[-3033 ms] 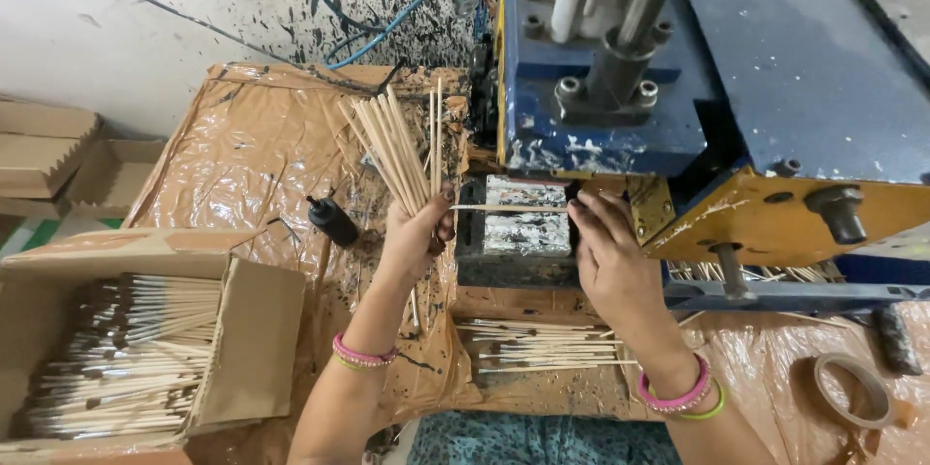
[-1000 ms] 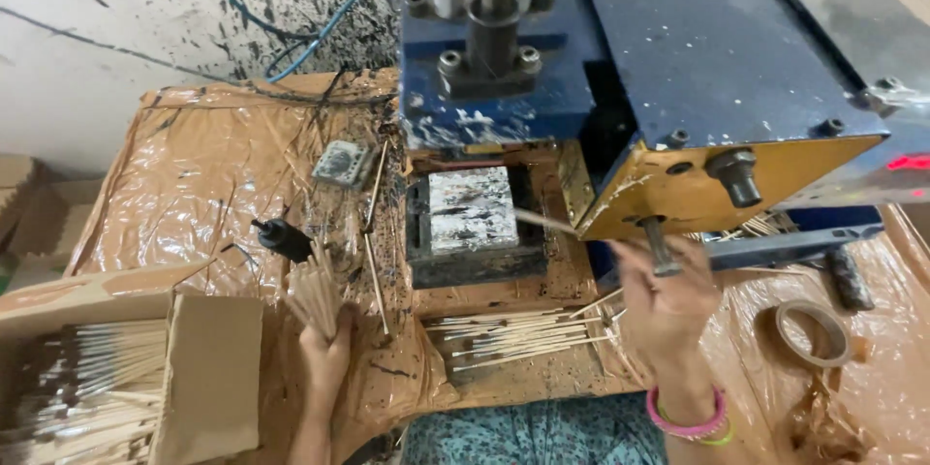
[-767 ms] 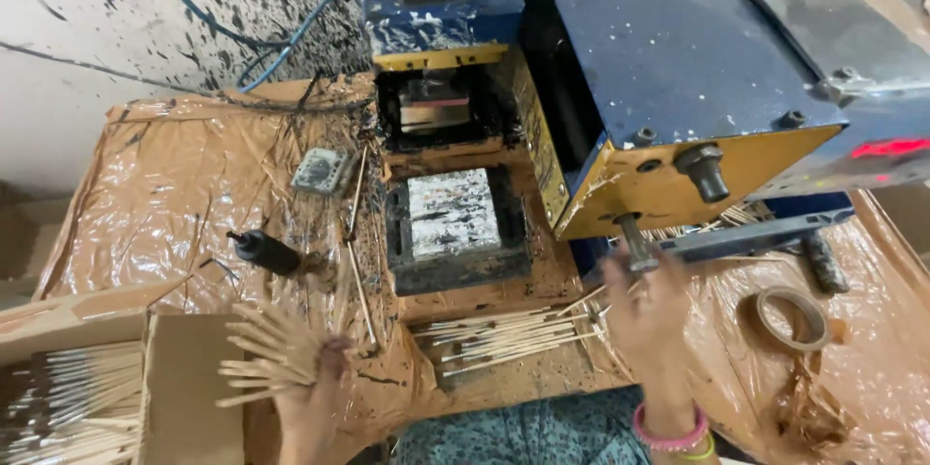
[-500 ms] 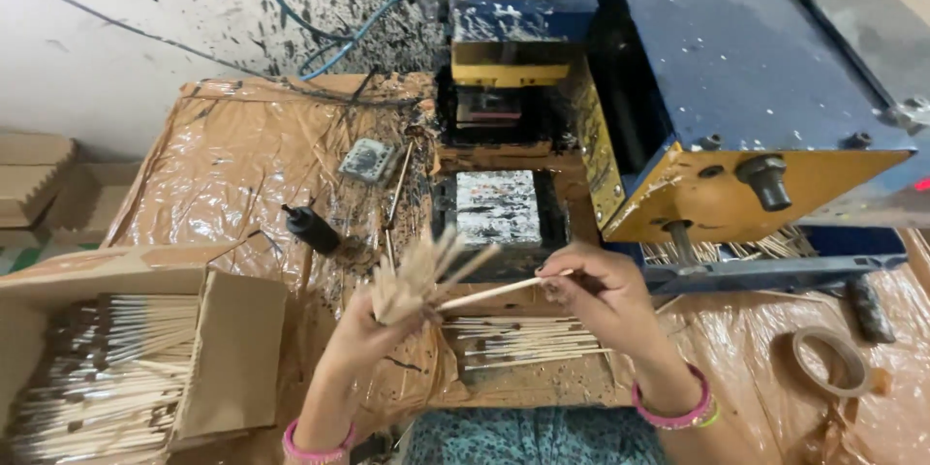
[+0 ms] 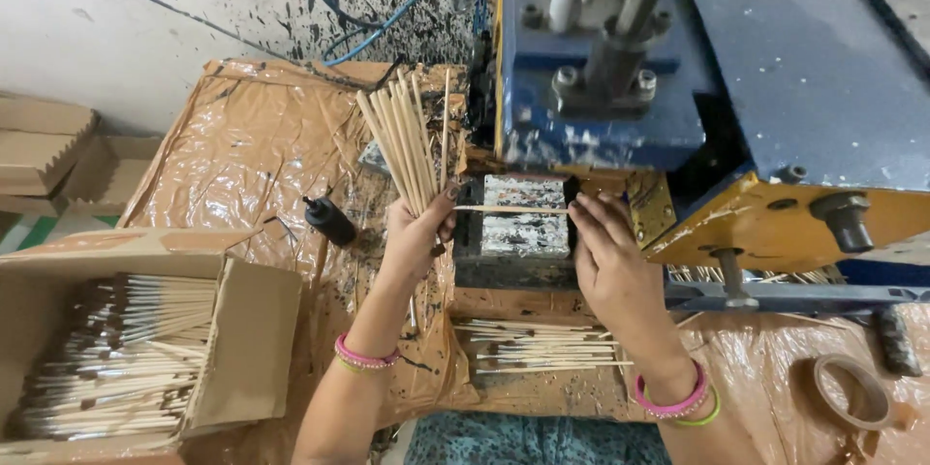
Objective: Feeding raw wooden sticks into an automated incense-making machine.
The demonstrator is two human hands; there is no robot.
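Note:
My left hand (image 5: 415,232) grips a bundle of thin wooden sticks (image 5: 402,140) that fans upward. Its thumb also pinches the left end of a single stick (image 5: 509,209) lying across the paint-spattered block (image 5: 525,232) under the blue press (image 5: 620,68). The fingers of my right hand (image 5: 608,257) rest on the right end of that stick, at the block's right edge. Several more sticks (image 5: 542,347) lie in a loose pile on the board just below the block, between my wrists.
A cardboard box (image 5: 247,349) at the lower left holds many brush-like sticks (image 5: 107,358). A small black bottle (image 5: 329,220) stands on the brown plastic sheet (image 5: 242,155). A yellow machine guard (image 5: 775,218) and a tape roll (image 5: 854,392) sit to the right.
My view has shifted closer to the press. My left hand has lifted the bundle upright beside the block. A single stick, earlier held in the air, now lies across the block between both hands.

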